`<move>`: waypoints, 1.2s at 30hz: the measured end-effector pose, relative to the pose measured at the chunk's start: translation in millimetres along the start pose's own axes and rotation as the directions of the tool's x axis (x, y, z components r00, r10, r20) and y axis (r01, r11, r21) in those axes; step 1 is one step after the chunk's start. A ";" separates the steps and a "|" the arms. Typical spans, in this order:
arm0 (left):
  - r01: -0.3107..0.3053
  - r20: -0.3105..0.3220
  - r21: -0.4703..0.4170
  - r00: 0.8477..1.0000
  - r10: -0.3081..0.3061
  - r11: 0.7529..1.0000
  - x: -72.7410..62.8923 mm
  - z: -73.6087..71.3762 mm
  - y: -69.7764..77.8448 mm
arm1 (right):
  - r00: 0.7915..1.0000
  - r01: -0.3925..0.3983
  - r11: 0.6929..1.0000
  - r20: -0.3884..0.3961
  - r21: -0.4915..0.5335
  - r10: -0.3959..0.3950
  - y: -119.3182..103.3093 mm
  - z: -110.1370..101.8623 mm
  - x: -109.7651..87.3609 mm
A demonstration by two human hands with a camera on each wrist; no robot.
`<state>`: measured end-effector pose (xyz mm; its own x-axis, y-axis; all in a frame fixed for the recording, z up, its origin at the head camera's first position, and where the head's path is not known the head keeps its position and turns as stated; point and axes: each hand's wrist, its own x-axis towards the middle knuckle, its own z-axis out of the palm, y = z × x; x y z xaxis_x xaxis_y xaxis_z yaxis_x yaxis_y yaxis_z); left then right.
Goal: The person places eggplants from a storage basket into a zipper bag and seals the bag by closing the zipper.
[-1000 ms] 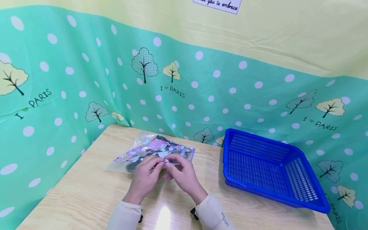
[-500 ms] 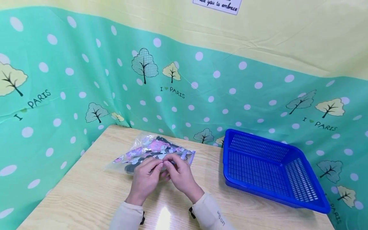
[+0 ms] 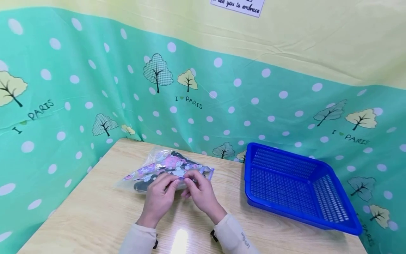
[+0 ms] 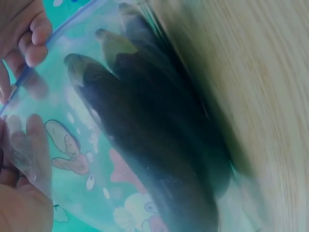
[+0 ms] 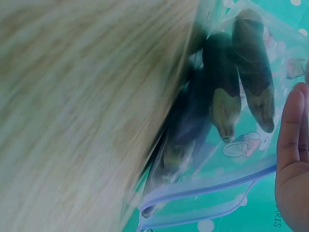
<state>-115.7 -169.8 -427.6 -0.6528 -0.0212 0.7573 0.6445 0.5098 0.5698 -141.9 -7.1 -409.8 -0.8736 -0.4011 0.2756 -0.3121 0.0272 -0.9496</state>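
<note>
A clear zip bag (image 3: 171, 163) with pink and purple cartoon prints lies on the table, holding several dark eggplants (image 4: 145, 111). In the right wrist view, the eggplants (image 5: 222, 67) show pale stem ends facing the bag's mouth. Along that mouth runs a purple zip strip (image 5: 207, 191), gaping at its far right end. My left hand (image 3: 159, 201) pinches the strip at the near side between thumb and fingers. Close beside it, my right hand (image 3: 202, 195) pinches the same strip. The fingertips partly hide the pinched part.
A blue perforated plastic basket (image 3: 285, 183) stands to the right on the wooden table (image 3: 95, 215). Behind and to the left hangs a green polka-dot cloth (image 3: 127, 84), close to the table's back edge.
Both hands stay at the zip strip and shift only slightly; the fingertips part a little, showing purple strip between them. The head view has turned slightly.
</note>
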 end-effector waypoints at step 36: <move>-0.209 -0.164 0.120 0.960 0.227 0.971 6.9 -2.0 -0.1 | 0.992 0.126 0.977 -0.002 -0.174 -0.129 26.4 -10.8 9.3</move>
<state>-119.4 -171.7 -421.8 -0.4153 -0.0460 0.9085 0.7141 0.6022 0.3569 -162.3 -0.2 -430.7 -0.8270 -0.3994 0.3958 -0.4801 0.1351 -0.8668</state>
